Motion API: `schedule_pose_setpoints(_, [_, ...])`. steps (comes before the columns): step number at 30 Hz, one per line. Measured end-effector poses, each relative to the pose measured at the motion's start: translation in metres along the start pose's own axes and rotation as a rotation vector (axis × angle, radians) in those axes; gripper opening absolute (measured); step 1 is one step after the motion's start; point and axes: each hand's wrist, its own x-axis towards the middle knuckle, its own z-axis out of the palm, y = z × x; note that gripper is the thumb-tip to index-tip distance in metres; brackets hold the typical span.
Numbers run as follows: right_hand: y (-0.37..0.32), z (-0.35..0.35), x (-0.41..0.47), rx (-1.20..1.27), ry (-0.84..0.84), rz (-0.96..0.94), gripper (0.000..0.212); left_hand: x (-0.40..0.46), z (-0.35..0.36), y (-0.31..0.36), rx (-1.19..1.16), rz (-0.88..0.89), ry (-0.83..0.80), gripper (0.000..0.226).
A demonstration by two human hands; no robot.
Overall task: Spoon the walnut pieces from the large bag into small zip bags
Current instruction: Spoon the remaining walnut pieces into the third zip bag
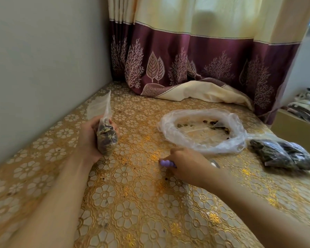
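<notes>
My left hand grips a small zip bag upright above the table; its lower half is full of dark walnut pieces and its clear top stands open. My right hand holds a spoon with a purple handle low over the table, the handle end pointing left and a bit of the metal end showing on the right. The large clear bag lies open and flat just beyond my right hand, with only a few walnut pieces left inside.
Filled small bags of walnut pieces lie at the table's right edge. A gold floral tablecloth covers the table. A grey wall runs along the left, and a maroon and cream curtain hangs at the back, its hem resting on the table.
</notes>
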Motion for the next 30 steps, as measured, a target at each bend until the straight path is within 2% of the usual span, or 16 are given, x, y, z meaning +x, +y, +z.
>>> schedule_pose_setpoints(7, [-0.015, 0.014, -0.001, -0.123, 0.144, -0.007, 0.021, 0.003, -0.001, -0.002, 0.016, -0.006, -0.018, 0.012])
schedule_pose_setpoints(14, [-0.018, 0.015, 0.001, -0.257, 0.146, -0.101, 0.018, 0.004, 0.001, -0.004, 0.044, -0.039, -0.004, 0.017])
schedule_pose_setpoints(18, [-0.018, 0.012, 0.005, -0.227, 0.162, -0.096, 0.02, 0.003, 0.003, -0.004, 0.052, -0.063, -0.004, 0.013])
schedule_pose_setpoints(22, [0.001, -0.011, 0.016, 0.067, 0.337, 0.107, 0.013, 0.002, 0.007, -0.006, 0.034, -0.091, -0.004, 0.018])
schedule_pose_setpoints(25, [0.039, -0.039, 0.027, 0.104, 0.519, 0.269, 0.02, 0.002, 0.012, -0.009, 0.039, -0.101, -0.033, 0.018])
schedule_pose_setpoints(27, [0.063, -0.047, 0.033, 0.104, 0.504, 0.35, 0.026, 0.002, 0.016, -0.011, 0.069, -0.103, -0.061, 0.022])
schedule_pose_setpoints(30, [0.089, -0.041, 0.038, 0.048, 0.338, 0.437, 0.03, 0.003, 0.019, -0.013, 0.092, -0.103, -0.094, 0.028])
